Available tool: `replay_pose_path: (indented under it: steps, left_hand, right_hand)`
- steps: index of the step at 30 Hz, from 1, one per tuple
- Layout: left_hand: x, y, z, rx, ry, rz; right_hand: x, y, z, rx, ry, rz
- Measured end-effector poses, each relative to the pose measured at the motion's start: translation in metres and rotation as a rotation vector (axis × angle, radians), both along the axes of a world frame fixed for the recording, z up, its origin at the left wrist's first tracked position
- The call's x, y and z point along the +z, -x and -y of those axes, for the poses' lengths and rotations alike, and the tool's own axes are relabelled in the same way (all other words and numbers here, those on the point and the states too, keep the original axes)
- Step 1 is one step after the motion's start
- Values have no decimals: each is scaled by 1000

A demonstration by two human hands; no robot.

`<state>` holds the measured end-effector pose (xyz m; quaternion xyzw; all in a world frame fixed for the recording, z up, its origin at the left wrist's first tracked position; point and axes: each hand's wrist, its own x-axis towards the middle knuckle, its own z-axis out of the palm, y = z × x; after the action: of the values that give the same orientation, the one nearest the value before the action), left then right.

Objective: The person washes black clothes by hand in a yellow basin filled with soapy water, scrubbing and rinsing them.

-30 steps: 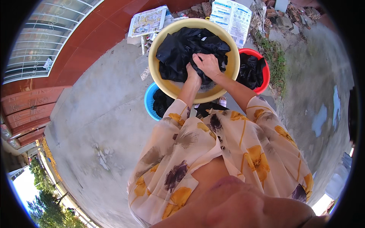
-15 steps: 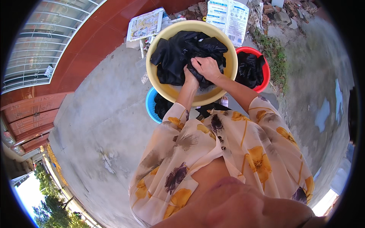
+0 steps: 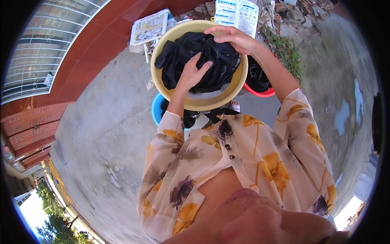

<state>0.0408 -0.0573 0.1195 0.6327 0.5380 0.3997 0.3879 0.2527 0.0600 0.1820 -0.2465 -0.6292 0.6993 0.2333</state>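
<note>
Wet black cloth (image 3: 217,67), seemingly a garment, lies bunched in a large cream basin (image 3: 155,73) with some sudsy water at its near side. On the cloth's near left part rests my left hand (image 3: 191,73), thumb spread away from the fingers, touching the fabric without a closed grip. My right hand (image 3: 236,39) is over the far right part of the basin, fingers stretched out to the left above the cloth's far edge. Nothing shows in its fingers, and whether they touch the cloth I cannot tell.
A blue tub (image 3: 156,110) with black cloth stands partly under the basin's near left side. To the right is a red tub (image 3: 260,93) holding more black cloth. Behind are a printed white bag (image 3: 236,16), another printed package (image 3: 149,27), rubble (image 3: 298,16) and grass (image 3: 284,51).
Both hands were together pressing into the cloth near the basin's middle. Now they are apart: the right has lifted to the far right rim, the left has shifted left and opened.
</note>
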Motion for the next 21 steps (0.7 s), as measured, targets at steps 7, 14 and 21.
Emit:
replay_pose_path:
  steps: [7,14,21]
  left_hand:
    - [24,22,-29,449,30,931]
    - [18,28,-12,556,221,1083]
    - [-26,39,7,636,46,461]
  right_hand:
    - [-38,-1,0,-91,217,144]
    - [-72,37,39,-375,350,131]
    - [-105,34,46,-183,520,-38]
